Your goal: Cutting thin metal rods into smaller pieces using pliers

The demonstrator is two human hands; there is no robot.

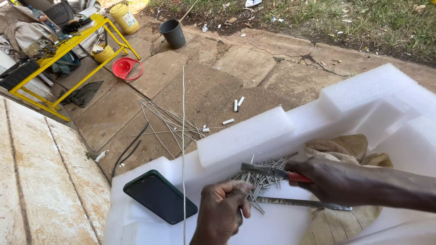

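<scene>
My right hand grips red-handled cutting pliers, their dark jaws pointing left over a pile of short cut wire pieces. My left hand is closed around a long thin wire that rises straight up through the view. A long metal blade or file lies under my right hand. All of this rests on a white foam packing block. A dark phone in a green case lies on the foam to the left of my left hand.
A tan cloth bag sits on the foam under my right arm. On the paving lie several long wires, white short pieces, a red funnel-like lid, a grey bucket and a yellow metal stand.
</scene>
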